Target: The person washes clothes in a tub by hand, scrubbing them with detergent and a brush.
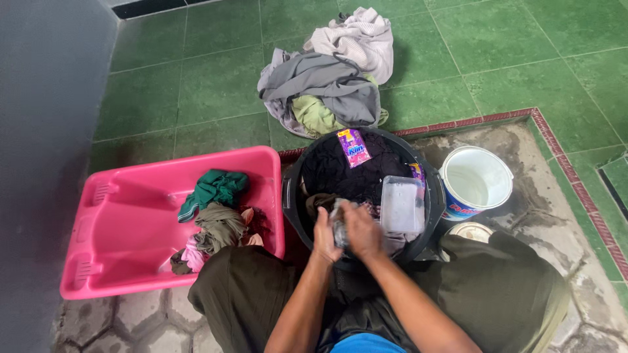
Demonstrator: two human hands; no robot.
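Over the black basin [292,196] we held a grey cloth [339,225], left hand [324,236] and right hand [362,230] both gripping it closed, keeping drips inside.

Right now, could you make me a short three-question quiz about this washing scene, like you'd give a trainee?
1. True or false: both hands are over the black basin.
2. What stands just right of the black basin? A) a white bucket B) a green stool C) a blue basket
3. Fill in: the wrung clothes lie in a ___ tub.

Key:
1. True. The left hand and right hand grip a small grey cloth together over it.
2. A, the white bucket.
3. Pink: the pink tub sits left of the basin, while the unwashed heap lies on the green tiles.
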